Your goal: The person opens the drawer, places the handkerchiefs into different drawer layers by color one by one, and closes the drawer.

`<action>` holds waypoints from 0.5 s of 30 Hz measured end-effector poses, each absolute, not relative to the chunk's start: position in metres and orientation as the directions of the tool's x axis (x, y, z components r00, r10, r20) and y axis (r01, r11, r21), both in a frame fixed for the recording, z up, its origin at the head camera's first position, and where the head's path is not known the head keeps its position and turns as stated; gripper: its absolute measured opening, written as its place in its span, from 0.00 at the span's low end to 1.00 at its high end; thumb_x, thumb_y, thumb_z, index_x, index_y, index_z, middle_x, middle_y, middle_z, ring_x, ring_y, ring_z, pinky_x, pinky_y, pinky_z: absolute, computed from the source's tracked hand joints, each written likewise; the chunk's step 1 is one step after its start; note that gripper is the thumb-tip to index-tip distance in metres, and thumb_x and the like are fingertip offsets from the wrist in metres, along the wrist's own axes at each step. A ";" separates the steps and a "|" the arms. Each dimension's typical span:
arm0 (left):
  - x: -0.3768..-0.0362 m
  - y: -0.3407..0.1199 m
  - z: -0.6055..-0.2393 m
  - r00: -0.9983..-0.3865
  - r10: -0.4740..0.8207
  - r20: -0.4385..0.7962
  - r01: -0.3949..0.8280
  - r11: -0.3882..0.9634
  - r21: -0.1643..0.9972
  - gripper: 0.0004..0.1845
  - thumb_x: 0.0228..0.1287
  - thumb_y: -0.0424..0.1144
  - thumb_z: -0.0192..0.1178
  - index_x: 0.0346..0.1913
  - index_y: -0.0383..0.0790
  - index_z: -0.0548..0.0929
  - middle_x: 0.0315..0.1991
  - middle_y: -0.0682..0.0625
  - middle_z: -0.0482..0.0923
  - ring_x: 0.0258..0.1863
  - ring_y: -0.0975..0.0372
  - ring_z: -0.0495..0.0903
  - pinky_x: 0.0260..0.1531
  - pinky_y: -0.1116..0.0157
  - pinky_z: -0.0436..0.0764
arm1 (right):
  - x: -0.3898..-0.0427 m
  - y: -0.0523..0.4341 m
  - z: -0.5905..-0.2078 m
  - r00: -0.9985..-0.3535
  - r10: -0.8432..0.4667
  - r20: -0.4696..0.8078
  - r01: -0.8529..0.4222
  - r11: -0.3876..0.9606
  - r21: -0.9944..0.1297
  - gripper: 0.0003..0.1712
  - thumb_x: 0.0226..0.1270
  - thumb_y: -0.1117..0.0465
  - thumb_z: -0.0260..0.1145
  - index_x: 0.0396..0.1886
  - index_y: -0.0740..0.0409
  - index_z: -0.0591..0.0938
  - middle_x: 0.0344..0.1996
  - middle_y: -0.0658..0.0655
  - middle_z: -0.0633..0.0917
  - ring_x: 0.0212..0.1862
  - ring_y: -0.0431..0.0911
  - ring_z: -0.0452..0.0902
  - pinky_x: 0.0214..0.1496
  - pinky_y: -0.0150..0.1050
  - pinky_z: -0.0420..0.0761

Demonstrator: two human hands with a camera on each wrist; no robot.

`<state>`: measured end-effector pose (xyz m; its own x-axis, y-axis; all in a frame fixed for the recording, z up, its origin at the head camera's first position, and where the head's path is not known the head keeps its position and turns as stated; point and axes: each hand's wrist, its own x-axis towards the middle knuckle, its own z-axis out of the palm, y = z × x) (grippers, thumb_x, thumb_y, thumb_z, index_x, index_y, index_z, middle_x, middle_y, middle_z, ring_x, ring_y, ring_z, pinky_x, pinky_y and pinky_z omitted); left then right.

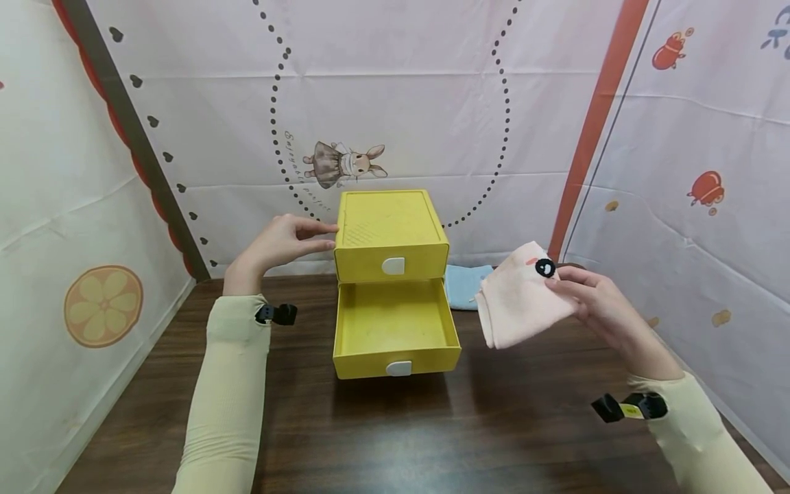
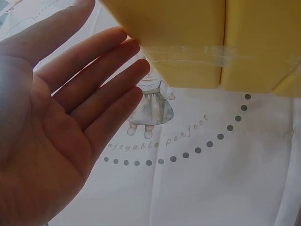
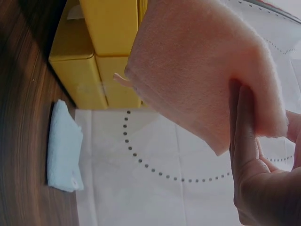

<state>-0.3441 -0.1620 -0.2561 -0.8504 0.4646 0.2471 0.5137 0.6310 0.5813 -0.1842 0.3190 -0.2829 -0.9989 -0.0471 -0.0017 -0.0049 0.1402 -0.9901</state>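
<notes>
A yellow two-drawer box (image 1: 395, 219) stands on the dark wooden table, its lower drawer (image 1: 395, 322) pulled out with a bare inside and its upper drawer closed. My left hand (image 1: 280, 241) touches the box's upper left side with straight fingertips; in the left wrist view the fingers (image 2: 101, 89) are extended beside the yellow wall. Over the table to the right, my right hand (image 1: 595, 302) pinches a folded pink towel (image 1: 521, 298) with a black round patch at its corner. The towel hangs in the air, right of the box.
A folded light blue towel (image 1: 467, 287) lies on the table (image 1: 395, 439) just right of the box, near the back. Printed white cloth (image 1: 395, 123) forms walls behind and at both sides.
</notes>
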 end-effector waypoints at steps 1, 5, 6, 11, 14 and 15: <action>-0.344 -0.162 -0.256 -0.851 0.464 0.246 0.512 0.631 0.583 0.25 0.54 0.62 0.64 0.54 0.58 0.82 0.53 0.54 0.81 0.48 0.62 0.80 0.48 0.56 0.79 | -0.184 0.318 -0.282 -0.999 -0.051 -0.005 -0.003 0.144 -0.990 0.03 0.68 0.56 0.62 0.38 0.46 0.81 0.38 0.44 0.78 0.33 0.36 0.77 0.35 0.28 0.79; -0.346 -0.162 -0.257 -0.849 0.467 0.249 0.516 0.629 0.581 0.25 0.55 0.61 0.64 0.54 0.57 0.82 0.54 0.53 0.81 0.49 0.61 0.80 0.48 0.55 0.78 | -0.186 0.313 -0.279 -0.997 -0.072 -0.014 0.003 0.148 -0.989 0.03 0.68 0.56 0.61 0.39 0.47 0.80 0.37 0.43 0.80 0.33 0.37 0.78 0.36 0.29 0.79; -0.346 -0.162 -0.257 -0.847 0.468 0.250 0.518 0.628 0.580 0.25 0.55 0.60 0.64 0.55 0.56 0.82 0.54 0.52 0.81 0.49 0.60 0.80 0.49 0.55 0.78 | -0.186 0.311 -0.278 -0.997 -0.079 -0.014 0.003 0.141 -0.990 0.03 0.68 0.57 0.61 0.40 0.47 0.80 0.37 0.44 0.80 0.33 0.37 0.78 0.36 0.29 0.79; -0.346 -0.162 -0.257 -0.846 0.470 0.251 0.520 0.626 0.581 0.24 0.56 0.59 0.64 0.55 0.55 0.82 0.54 0.51 0.81 0.49 0.59 0.80 0.49 0.54 0.78 | -0.188 0.303 -0.273 -0.994 -0.107 -0.013 -0.005 0.164 -0.987 0.04 0.69 0.57 0.60 0.40 0.46 0.80 0.35 0.44 0.81 0.32 0.37 0.78 0.35 0.29 0.79; -0.347 -0.162 -0.257 -0.849 0.467 0.250 0.517 0.628 0.583 0.24 0.56 0.59 0.64 0.55 0.56 0.82 0.54 0.52 0.81 0.49 0.60 0.80 0.49 0.55 0.78 | -0.189 0.298 -0.272 -0.992 -0.130 -0.001 -0.021 0.166 -0.986 0.04 0.69 0.58 0.60 0.39 0.46 0.81 0.34 0.44 0.82 0.32 0.38 0.79 0.35 0.30 0.79; -0.347 -0.162 -0.257 -0.849 0.466 0.248 0.515 0.629 0.582 0.24 0.56 0.59 0.64 0.55 0.56 0.82 0.54 0.52 0.81 0.49 0.60 0.80 0.49 0.54 0.78 | -0.190 0.296 -0.272 -0.990 -0.138 0.001 -0.023 0.157 -0.987 0.04 0.69 0.59 0.60 0.39 0.47 0.81 0.34 0.44 0.82 0.32 0.38 0.79 0.35 0.30 0.79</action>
<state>-0.3467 -0.1617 -0.2570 -0.8494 0.4658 0.2480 0.5150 0.6289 0.5824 -0.1895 0.2961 -0.2720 -0.9905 -0.1377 0.0011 -0.0230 0.1571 -0.9873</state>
